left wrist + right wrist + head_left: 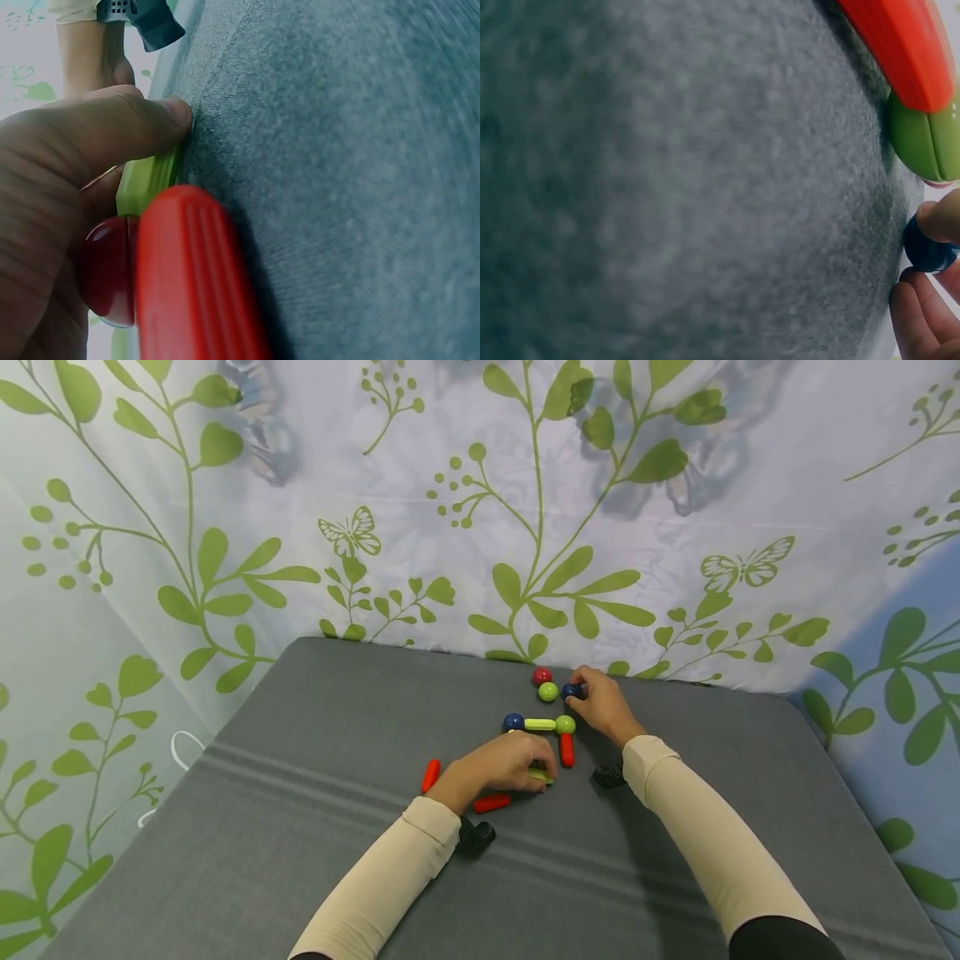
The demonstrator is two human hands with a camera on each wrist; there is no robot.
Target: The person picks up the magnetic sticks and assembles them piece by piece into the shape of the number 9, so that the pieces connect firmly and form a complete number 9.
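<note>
On my head view, just right of centre, the right hand point(604, 702) pinches a blue ball point(570, 691), probably so it cannot roll; below centre, the left hand point(512, 760) is clamped on a green stick point(539, 775), low, I judge, to hold it near the table point(300, 810)

Curtained indoor spot, room type unclear, leaf-print hangings point(465, 543), grey cloth-topped table point(360, 710)

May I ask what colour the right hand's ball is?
The ball is dark blue, clearest in the right wrist view.
</note>
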